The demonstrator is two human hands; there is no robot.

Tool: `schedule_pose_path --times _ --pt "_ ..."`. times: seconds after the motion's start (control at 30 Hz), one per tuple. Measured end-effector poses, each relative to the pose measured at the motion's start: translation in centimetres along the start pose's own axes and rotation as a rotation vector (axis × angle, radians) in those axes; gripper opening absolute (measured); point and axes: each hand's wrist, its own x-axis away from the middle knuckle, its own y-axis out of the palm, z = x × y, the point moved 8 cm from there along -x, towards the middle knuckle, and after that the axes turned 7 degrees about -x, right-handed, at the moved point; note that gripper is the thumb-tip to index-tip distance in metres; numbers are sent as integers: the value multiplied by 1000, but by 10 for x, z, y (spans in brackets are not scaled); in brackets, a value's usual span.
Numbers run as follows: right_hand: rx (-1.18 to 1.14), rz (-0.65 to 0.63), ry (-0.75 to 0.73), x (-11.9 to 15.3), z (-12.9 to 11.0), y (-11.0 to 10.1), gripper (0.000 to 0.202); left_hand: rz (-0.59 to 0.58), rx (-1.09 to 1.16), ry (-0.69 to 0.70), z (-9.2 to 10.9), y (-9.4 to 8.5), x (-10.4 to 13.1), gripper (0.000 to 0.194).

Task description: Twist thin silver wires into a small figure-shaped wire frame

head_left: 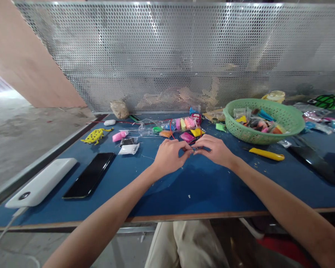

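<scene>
My left hand (pixel 171 155) and my right hand (pixel 214 149) meet above the middle of the blue table (pixel 167 203), both closed with thumb and fingers pinched. Between the fingertips is something small and dark, too small to name. Just beyond the hands lie small packets of coloured clay: a magenta one (pixel 187 137), a yellow one (pixel 197 132) and an orange one (pixel 165 133). To the left of my left hand are a white packet (pixel 128 149), a black packet (pixel 128 141) and a pink packet (pixel 120 136).
A green basket (pixel 292 128) of mixed packets stands at right, with a yellow utility knife (pixel 266 154) before it and a large dark blade (pixel 314 162) beyond. At left lie a phone (pixel 89 175), a power bank (pixel 41 182) and a yellow spotted toy (pixel 95 136). A perforated metal panel (pixel 184 56) closes the back.
</scene>
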Motion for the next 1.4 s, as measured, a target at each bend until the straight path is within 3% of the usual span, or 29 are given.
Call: schedule_pose_path --times 0.23,0.57,0.67,0.83,0.9,1.03,1.4 --pt "-19 -120 -53 -1 -2 -2 22 -24 -46 35 4 5 1 12" --pt "-62 -100 -38 -2 -3 -2 19 119 -231 194 23 3 8 13" --pt "-102 -66 66 -3 -2 -2 22 150 -272 227 27 1 10 12" --pt "-135 37 412 1 15 -5 22 167 -266 193 20 0 7 13" --pt "-129 37 360 -1 12 -6 16 164 -220 162 13 -2 5 14" --pt "-49 28 81 -5 -5 -10 15 170 -201 157 5 -6 2 16" --pt "393 108 -260 0 -31 -4 15 263 -275 201 20 -12 7 17"
